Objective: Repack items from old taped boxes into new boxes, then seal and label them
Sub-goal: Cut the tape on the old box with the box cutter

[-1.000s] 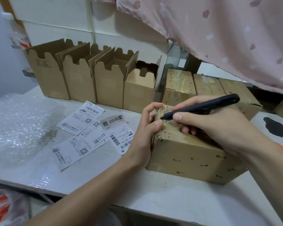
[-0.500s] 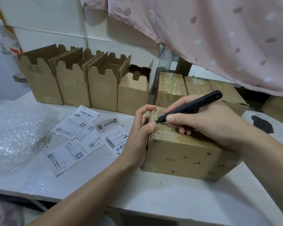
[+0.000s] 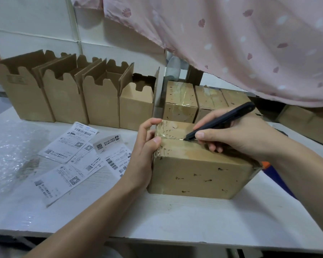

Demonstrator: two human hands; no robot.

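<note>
Your left hand grips the left end of the taped box, with the fingers curled over its far top edge and the thumb pressed on the top beside the seam. Your right hand is closed round a slim black cutter, held like a pen. Its tip touches the tape along the middle seam of the box top, just right of your left thumb; you cannot tell from here whether a blade is out. The box sits on the white table, near you and a little right of centre, with its long side facing you and its glossy tape speckled with small dark marks. Beyond it, more taped boxes stand side by side under the pink curtain. To their left a row of four open new boxes lines the far edge against the wall, flaps up. Between that row and your left hand, several printed shipping labels lie loosely overlapped on the table, and bubble wrap covers the table's left side.
</note>
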